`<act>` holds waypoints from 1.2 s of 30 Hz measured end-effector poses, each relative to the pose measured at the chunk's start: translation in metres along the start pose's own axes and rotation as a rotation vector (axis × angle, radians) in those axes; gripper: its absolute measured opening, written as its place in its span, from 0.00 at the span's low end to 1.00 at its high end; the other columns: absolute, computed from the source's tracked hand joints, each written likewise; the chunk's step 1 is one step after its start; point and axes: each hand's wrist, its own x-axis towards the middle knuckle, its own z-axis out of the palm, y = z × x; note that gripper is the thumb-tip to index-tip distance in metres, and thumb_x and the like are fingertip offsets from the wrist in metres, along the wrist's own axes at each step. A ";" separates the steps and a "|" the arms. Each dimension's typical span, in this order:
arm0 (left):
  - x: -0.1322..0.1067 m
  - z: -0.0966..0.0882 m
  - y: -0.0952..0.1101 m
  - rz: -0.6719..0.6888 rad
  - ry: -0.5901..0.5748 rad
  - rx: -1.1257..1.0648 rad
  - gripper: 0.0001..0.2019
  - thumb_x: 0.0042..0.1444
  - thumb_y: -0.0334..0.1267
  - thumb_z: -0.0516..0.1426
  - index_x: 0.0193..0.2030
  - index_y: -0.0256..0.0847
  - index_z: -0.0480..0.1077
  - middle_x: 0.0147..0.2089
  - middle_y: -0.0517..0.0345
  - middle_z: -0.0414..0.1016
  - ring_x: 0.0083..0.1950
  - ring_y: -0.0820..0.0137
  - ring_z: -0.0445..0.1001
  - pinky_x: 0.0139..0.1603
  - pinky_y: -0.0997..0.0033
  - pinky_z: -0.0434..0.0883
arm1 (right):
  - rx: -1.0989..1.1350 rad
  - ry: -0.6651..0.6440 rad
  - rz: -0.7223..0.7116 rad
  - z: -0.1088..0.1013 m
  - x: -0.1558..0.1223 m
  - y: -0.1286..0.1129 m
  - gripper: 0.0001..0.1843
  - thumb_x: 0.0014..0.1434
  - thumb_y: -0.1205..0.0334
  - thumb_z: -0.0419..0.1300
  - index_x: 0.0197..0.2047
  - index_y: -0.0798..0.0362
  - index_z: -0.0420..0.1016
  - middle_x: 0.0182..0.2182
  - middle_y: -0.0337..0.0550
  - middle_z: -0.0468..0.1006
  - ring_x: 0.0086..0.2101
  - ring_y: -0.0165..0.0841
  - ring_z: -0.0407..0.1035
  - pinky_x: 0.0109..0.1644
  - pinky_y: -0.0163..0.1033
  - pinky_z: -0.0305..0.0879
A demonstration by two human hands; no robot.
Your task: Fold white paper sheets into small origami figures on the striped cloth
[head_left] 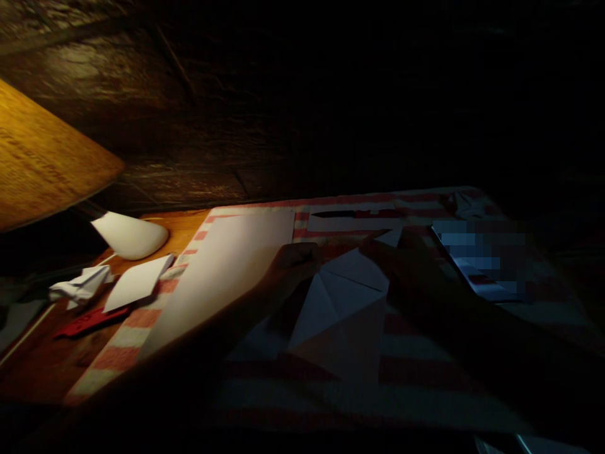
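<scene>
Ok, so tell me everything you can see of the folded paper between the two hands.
The folded paper looks white, tinged blue in the dimness, with straight creases, flat facets and a thin dark line between flaps near its top. The top narrows to a point; the lower part fades into shadow. It shows against the striped cloth, with the right hand at its upper right edge and the left hand near its upper left; exact contact is too dark to tell.
</scene>
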 end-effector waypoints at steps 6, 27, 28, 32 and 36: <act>-0.001 0.002 0.003 -0.005 -0.157 0.063 0.14 0.53 0.47 0.60 0.27 0.38 0.72 0.24 0.60 0.67 0.26 0.74 0.63 0.26 0.74 0.57 | -0.047 -0.093 -0.003 0.000 0.003 0.010 0.13 0.51 0.54 0.72 0.29 0.54 0.78 0.26 0.42 0.79 0.24 0.32 0.71 0.26 0.38 0.64; 0.010 0.009 -0.010 -0.020 0.025 0.124 0.14 0.44 0.46 0.66 0.19 0.38 0.75 0.21 0.60 0.68 0.24 0.74 0.63 0.24 0.74 0.57 | 0.161 -0.161 -0.011 -0.001 0.007 0.003 0.13 0.51 0.56 0.72 0.25 0.52 0.75 0.25 0.40 0.75 0.26 0.32 0.70 0.31 0.39 0.66; 0.009 0.008 -0.010 -0.025 0.026 0.116 0.14 0.44 0.46 0.67 0.19 0.38 0.75 0.20 0.60 0.68 0.24 0.74 0.63 0.24 0.74 0.57 | 0.145 -0.140 -0.020 -0.003 0.009 0.001 0.14 0.52 0.55 0.71 0.24 0.52 0.74 0.25 0.40 0.75 0.26 0.32 0.70 0.30 0.39 0.65; 0.003 0.006 -0.002 -0.101 0.080 0.036 0.09 0.43 0.41 0.67 0.21 0.38 0.77 0.22 0.60 0.73 0.25 0.74 0.69 0.27 0.74 0.63 | 0.116 0.027 -0.106 -0.021 0.028 -0.007 0.12 0.51 0.57 0.70 0.23 0.51 0.73 0.23 0.35 0.73 0.24 0.28 0.64 0.29 0.36 0.60; -0.003 0.006 0.005 -0.160 0.122 -0.021 0.08 0.46 0.39 0.68 0.24 0.37 0.78 0.24 0.60 0.76 0.26 0.74 0.72 0.29 0.75 0.67 | 0.107 0.121 -0.154 -0.030 0.041 -0.009 0.08 0.51 0.58 0.68 0.26 0.52 0.77 0.24 0.37 0.75 0.26 0.28 0.67 0.31 0.35 0.62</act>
